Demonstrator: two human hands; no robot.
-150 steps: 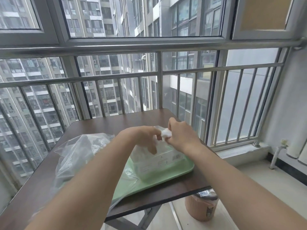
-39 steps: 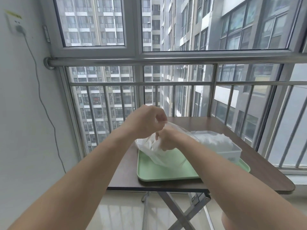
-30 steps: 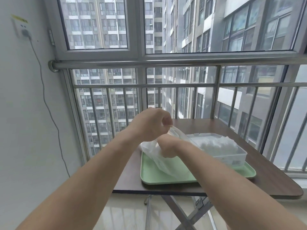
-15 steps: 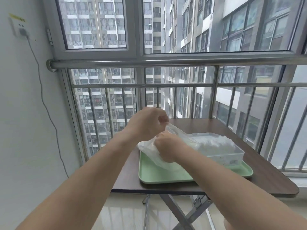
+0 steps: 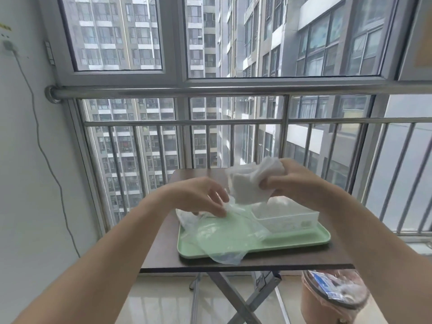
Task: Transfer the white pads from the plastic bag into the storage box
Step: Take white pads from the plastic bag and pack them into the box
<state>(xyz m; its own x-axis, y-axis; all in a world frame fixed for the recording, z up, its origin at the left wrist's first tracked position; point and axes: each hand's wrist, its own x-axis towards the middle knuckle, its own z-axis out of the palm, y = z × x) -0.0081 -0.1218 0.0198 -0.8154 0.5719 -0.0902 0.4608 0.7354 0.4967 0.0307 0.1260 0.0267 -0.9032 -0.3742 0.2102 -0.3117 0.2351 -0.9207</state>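
Observation:
My right hand (image 5: 297, 183) grips a bunch of white pads (image 5: 250, 183) and holds them in the air, above the left end of the clear storage box (image 5: 287, 218). The box stands on the right part of a green tray (image 5: 304, 240) and has white pads inside. My left hand (image 5: 201, 198) pinches the top of the clear plastic bag (image 5: 219, 235), which lies slack and flattened over the tray's left half and hangs past its front edge.
The tray rests on a small dark folding table (image 5: 163, 249) against a metal window railing (image 5: 210, 123). A lined waste bin (image 5: 334, 298) stands on the floor under the table's right front corner. A white wall (image 5: 28, 183) with a cable is to the left.
My right hand has come out of the bag with a bunch of white pads and risen to the right, over the box. The bag has sagged flat onto the tray.

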